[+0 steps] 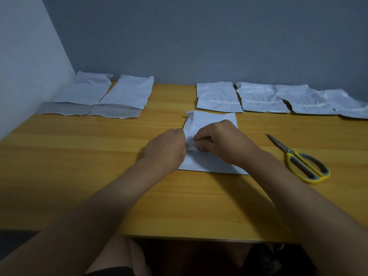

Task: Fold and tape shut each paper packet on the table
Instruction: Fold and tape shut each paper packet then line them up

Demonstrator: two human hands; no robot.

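Under both hands (167, 148), the packet (211, 120).

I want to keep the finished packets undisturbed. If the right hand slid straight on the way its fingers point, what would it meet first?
The right hand points leftward across the packet, so it would most likely meet the left hand first, close beside it. Depth is unclear.

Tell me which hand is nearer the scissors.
Right. The right hand rests on the packet, left of the scissors; the left hand is farther left, at the packet's left edge.
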